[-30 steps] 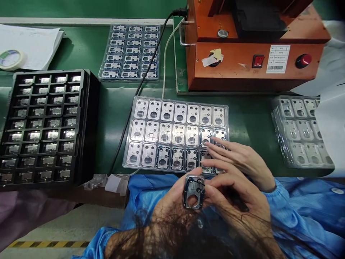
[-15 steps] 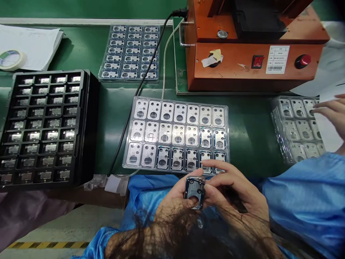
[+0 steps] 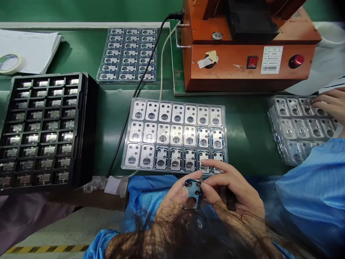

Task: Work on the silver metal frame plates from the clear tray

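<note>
Pinching a small dark rectangular metal camera frame between both sets of fingertips, I hold it just below the clear plastic blister tray of silver plates. My left hand grips its left edge, my right hand its right. A co-worker's hand rests on another clear tray stack.

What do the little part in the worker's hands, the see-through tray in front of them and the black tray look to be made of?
The small part looks like dark metal with a dull sheen and round cut-outs; plastic is possible. The clear tray seems thin moulded plastic: it is glossy, and the green shows through its rim. The black tray looks like matt, rigid plastic with a moulded grid.
</note>
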Available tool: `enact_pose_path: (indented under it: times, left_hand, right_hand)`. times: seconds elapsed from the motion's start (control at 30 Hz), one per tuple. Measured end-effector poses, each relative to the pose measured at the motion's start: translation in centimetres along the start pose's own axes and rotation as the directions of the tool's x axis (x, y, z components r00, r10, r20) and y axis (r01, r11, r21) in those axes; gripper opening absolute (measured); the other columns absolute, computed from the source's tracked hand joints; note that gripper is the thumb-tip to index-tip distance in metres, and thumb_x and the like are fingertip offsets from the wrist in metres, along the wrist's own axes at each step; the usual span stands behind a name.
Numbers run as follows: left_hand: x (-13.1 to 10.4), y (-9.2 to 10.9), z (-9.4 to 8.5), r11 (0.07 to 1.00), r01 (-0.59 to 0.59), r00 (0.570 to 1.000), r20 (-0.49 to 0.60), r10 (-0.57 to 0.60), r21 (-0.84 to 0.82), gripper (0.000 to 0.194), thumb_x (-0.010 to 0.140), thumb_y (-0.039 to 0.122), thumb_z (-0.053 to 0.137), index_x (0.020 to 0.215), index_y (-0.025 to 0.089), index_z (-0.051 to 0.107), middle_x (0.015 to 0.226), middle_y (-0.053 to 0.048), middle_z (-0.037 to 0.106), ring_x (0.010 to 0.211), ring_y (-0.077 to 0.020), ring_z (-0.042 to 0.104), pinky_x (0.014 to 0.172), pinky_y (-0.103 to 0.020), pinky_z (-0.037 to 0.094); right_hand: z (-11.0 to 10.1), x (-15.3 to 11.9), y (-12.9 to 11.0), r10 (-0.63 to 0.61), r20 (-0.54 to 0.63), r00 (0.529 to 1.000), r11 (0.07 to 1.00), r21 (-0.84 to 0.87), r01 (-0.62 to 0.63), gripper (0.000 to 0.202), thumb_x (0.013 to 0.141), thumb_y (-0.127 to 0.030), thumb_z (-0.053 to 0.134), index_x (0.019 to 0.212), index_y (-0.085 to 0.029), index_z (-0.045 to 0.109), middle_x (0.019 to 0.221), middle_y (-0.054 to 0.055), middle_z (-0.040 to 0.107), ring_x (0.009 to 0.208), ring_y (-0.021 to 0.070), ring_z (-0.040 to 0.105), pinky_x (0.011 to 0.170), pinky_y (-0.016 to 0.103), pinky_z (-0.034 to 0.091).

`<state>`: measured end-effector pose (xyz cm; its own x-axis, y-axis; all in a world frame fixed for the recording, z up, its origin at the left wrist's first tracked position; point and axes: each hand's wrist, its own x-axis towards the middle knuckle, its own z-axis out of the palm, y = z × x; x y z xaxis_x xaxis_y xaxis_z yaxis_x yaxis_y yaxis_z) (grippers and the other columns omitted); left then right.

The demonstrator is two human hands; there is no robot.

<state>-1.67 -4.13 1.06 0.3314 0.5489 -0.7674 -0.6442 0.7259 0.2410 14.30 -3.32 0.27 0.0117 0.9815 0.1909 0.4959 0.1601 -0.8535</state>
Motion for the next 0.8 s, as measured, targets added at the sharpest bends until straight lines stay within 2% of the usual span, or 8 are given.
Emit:
enact_pose_path:
  times: [0.17,0.3,0.43,0.57,0.6,0.67,0.73,0.8]
  left_hand:
    - [0.0,-0.1,-0.3,0.999,0.006,1.000,0.025,-0.007,0.039,0.054,0.064,0.063,0.101,0.107,0.031,0.093,0.106,-0.008,0.091,0.098,-0.0312,0.085,0.096,-0.041,0.061]
    - [-0.2,-0.1,0.0,0.998,-0.020,1.000,-0.002,0.020,0.065,0.053,0.063,0.063,0.102,0.103,0.030,0.093,0.096,-0.007,0.091,0.085,-0.0257,0.084,0.086,-0.034,0.061]
    - [-0.4,-0.2,0.7,0.997,-0.057,0.998,-0.020,0.056,-0.050,0.040,0.061,0.055,0.105,0.091,0.030,0.093,0.087,-0.003,0.089,0.087,-0.0249,0.085,0.082,-0.030,0.063]
    - [-0.2,-0.5,0.3,0.979,-0.162,0.979,-0.103,0.175,0.127,0.049,0.061,0.066,0.102,0.095,0.031,0.093,0.086,0.001,0.088,0.070,-0.0136,0.073,0.067,-0.023,0.056]
    - [0.0,-0.6,0.1,0.967,-0.180,0.973,-0.108,0.202,0.181,0.051,0.063,0.070,0.099,0.096,0.032,0.093,0.088,0.002,0.088,0.072,-0.0137,0.073,0.069,-0.023,0.057]
    - [0.2,-0.8,-0.2,0.948,-0.208,0.968,-0.088,0.234,0.240,0.052,0.065,0.076,0.095,0.096,0.034,0.093,0.095,0.002,0.089,0.087,-0.0195,0.079,0.085,-0.028,0.062]
    - [0.4,-1.0,-0.5,0.930,-0.238,0.962,-0.067,0.266,0.279,0.054,0.066,0.081,0.091,0.095,0.036,0.093,0.101,0.000,0.090,0.107,-0.0270,0.082,0.102,-0.033,0.061]
    - [0.4,-1.1,-0.6,0.911,-0.255,0.954,-0.070,0.292,0.326,0.057,0.066,0.085,0.088,0.095,0.037,0.093,0.107,-0.001,0.091,0.116,-0.0312,0.081,0.108,-0.035,0.060]
  right_hand:
    - [0.1,-0.2,-0.1,-0.007,-0.012,1.000,1.000,-0.017,0.007,0.012,0.097,-0.024,0.073,0.091,-0.034,0.069,0.089,0.002,0.083,0.114,0.0288,0.084,0.058,0.026,0.064]
    - [0.1,-0.4,-0.3,0.002,0.009,1.000,0.999,-0.035,-0.002,0.014,0.096,-0.022,0.074,0.091,-0.034,0.069,0.100,0.003,0.086,0.108,0.0279,0.086,0.053,0.025,0.061]
    - [0.3,-0.4,-0.4,-0.008,0.022,1.000,0.998,-0.060,0.010,0.014,0.098,-0.023,0.072,0.092,-0.034,0.067,0.087,0.001,0.085,0.116,0.0270,0.084,0.062,0.025,0.065]
    - [0.5,-0.4,-0.4,-0.060,-0.013,0.998,0.995,-0.081,0.059,0.014,0.100,-0.023,0.069,0.091,-0.033,0.067,0.089,0.000,0.085,0.112,0.0228,0.085,0.059,0.020,0.062]
    - [0.5,-0.4,-0.4,-0.061,-0.019,0.998,0.995,-0.085,0.059,0.014,0.100,-0.022,0.069,0.090,-0.032,0.067,0.090,0.000,0.085,0.110,0.0216,0.086,0.058,0.019,0.062]
    - [0.5,-0.5,-0.4,-0.057,-0.017,0.998,0.994,-0.097,0.056,0.014,0.099,-0.021,0.069,0.091,-0.033,0.067,0.092,-0.001,0.086,0.109,0.0198,0.086,0.059,0.018,0.062]
    - [0.6,-0.6,-0.4,-0.057,-0.017,0.998,0.992,-0.112,0.055,0.014,0.100,-0.021,0.069,0.093,-0.033,0.067,0.092,-0.002,0.086,0.111,0.0193,0.085,0.065,0.019,0.065]
    - [0.7,-0.7,-0.4,-0.056,-0.020,0.998,0.990,-0.131,0.053,0.013,0.100,-0.022,0.068,0.094,-0.034,0.066,0.092,-0.002,0.086,0.113,0.0195,0.085,0.074,0.021,0.069]
